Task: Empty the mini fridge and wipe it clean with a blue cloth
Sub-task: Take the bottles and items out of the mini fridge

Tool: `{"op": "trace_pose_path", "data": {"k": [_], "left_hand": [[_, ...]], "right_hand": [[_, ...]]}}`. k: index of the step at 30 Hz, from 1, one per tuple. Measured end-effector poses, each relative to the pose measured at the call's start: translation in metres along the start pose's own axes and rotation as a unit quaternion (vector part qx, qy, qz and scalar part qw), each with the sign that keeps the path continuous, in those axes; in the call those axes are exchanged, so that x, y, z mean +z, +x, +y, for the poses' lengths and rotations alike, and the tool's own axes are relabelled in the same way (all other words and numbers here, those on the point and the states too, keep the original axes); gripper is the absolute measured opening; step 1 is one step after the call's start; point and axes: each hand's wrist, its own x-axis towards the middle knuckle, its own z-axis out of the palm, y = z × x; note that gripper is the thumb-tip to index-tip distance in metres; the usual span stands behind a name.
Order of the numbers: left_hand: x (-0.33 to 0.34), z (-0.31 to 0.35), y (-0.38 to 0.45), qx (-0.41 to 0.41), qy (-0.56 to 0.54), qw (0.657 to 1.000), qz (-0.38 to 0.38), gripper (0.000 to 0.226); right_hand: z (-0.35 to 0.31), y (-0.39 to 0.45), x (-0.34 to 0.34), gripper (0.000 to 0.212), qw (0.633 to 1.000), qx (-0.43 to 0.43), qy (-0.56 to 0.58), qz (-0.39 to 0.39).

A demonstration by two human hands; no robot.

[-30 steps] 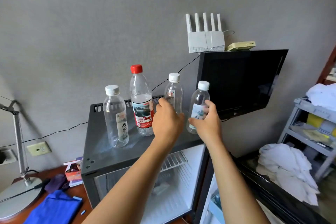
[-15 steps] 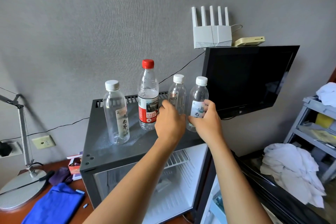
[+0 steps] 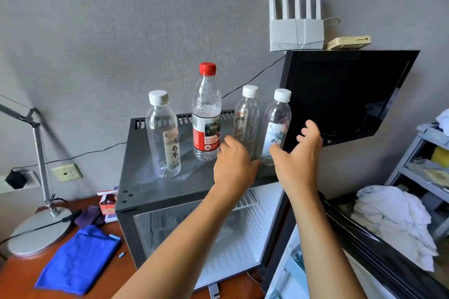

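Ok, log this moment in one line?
stage: emptying | fridge: door open | top: four bottles | right hand: open, off bottle | left hand: beside another | cloth: unused

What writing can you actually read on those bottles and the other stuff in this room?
No text here reads with certainty.
Leftmost white-capped bottle: large brush-style Chinese characters on its label, not clear enough to quote.
Red-capped bottle: white Chinese print on the red label, blurred.
Third bottle: small label print, too small.
Rightmost bottle: a brush character, partly hidden.
Monitor: tiny mark on its lower bezel, unreadable.

Two bare forearms, seemingly no sleeves visible.
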Motion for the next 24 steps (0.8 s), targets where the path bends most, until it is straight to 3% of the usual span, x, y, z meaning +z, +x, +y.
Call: {"op": "trace_pose_path", "data": {"k": [2, 5, 7, 9, 12, 15, 19, 24], "left_hand": [[-0.003, -0.005, -0.024, 0.029, 0.008, 1.000, 0.006, 0.067], [0.003, -0.030, -0.084, 0.152, 0.029, 0.985, 0.079, 0.057], [0.016, -0.061, -0.129, 0.224, 0.014, 0.966, 0.126, 0.045], [0.032, -0.103, -0.166, 0.240, 0.035, 0.963, 0.117, 0.038], [0.052, -0.171, -0.195, 0.136, 0.142, 0.980, -0.007, 0.055], [0.057, -0.216, -0.202, 0.039, 0.209, 0.974, -0.078, 0.065], [0.063, -0.245, -0.196, -0.029, 0.239, 0.963, -0.120, 0.078], [0.064, -0.247, -0.182, -0.036, 0.248, 0.960, -0.127, 0.082]], "right_hand": [[-0.002, -0.020, -0.007, 0.077, 0.996, -0.054, 0.042, 0.058], [0.010, -0.070, -0.019, 0.038, 0.974, -0.159, 0.107, 0.122], [0.031, -0.113, -0.024, 0.021, 0.972, -0.191, 0.098, 0.092], [0.057, -0.155, -0.020, 0.019, 0.982, -0.179, 0.065, -0.001], [0.103, -0.203, 0.003, 0.024, 0.986, -0.085, -0.006, -0.142], [0.139, -0.218, 0.039, 0.026, 0.962, 0.023, -0.113, -0.246], [0.178, -0.207, 0.098, 0.032, 0.870, 0.099, -0.265, -0.405], [0.212, -0.178, 0.157, 0.062, 0.780, 0.161, -0.346, -0.496]]}}
